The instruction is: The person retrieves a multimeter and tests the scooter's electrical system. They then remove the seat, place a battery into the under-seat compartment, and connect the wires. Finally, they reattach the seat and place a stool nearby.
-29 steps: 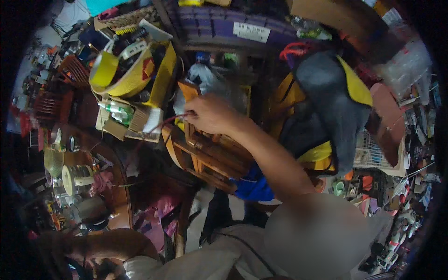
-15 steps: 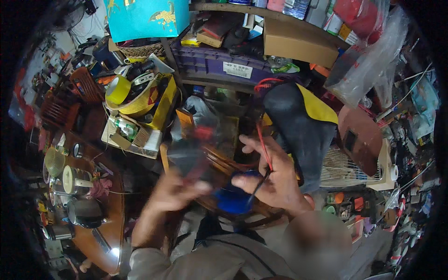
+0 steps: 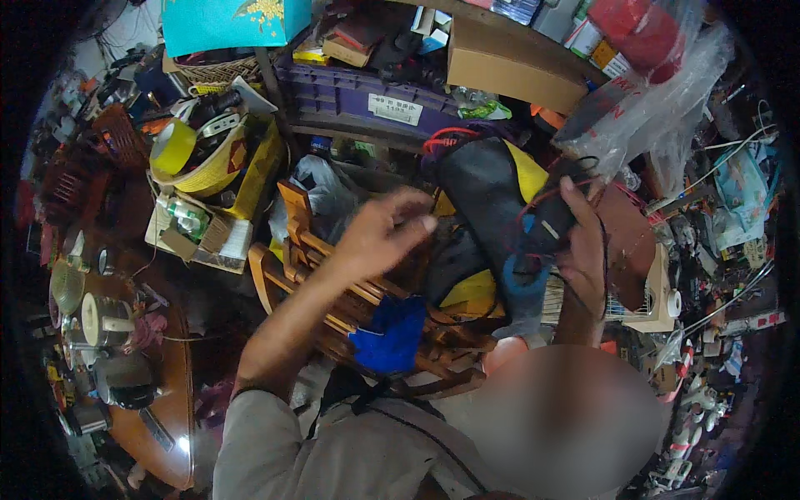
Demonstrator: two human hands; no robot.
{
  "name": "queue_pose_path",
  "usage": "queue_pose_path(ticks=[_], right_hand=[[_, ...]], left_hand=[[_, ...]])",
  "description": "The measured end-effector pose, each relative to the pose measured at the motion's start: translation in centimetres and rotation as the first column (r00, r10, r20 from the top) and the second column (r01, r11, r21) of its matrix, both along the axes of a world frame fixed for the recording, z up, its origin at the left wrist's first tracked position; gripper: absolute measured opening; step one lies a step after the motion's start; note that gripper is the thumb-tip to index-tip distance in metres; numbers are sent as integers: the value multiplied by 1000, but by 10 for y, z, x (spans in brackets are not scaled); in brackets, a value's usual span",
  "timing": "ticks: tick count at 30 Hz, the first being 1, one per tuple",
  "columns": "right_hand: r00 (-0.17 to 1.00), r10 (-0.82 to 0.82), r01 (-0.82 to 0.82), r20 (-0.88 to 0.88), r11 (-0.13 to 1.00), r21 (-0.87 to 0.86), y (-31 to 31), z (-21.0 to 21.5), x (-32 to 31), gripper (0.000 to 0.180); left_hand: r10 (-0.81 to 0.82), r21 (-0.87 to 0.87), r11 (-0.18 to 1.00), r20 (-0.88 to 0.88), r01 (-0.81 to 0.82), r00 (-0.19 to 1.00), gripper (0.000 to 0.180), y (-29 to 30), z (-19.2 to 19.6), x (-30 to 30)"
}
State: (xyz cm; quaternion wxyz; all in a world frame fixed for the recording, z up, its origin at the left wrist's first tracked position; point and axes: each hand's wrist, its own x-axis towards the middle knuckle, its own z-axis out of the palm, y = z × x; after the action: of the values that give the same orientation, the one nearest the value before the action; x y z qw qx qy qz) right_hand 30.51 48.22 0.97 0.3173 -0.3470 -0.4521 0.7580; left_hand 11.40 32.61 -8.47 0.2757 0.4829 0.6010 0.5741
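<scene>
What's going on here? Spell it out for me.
A person's right hand holds a dark object, too blurred to identify, near a black-and-yellow padded item. The left hand, apparently empty, hovers over a slatted wooden frame, thumb and fingers apart. A blue cloth lies on the frame.

Air is open above the blue cloth (image 3: 390, 337), leaving a passage. Beyond the cloth's left, an upright wooden slat (image 3: 296, 212) obstructs; beyond its right, a black-and-yellow padded piece (image 3: 477, 185) and the right hand's (image 3: 586, 250) dark, cabled item (image 3: 552, 215) block.
</scene>
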Motion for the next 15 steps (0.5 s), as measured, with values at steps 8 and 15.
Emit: queue_pose_path(ticks=[8,15], right_hand=[[988,52,-65,148,995,80,33,-77,-15,36],[953,-203,156,226,965,209,28,-74,-29,33]], left_hand=[[157,31,983,376,-181,913,46,108,-65,-108],[-94,396,913,449,-103,888,100,241,-23,-110]])
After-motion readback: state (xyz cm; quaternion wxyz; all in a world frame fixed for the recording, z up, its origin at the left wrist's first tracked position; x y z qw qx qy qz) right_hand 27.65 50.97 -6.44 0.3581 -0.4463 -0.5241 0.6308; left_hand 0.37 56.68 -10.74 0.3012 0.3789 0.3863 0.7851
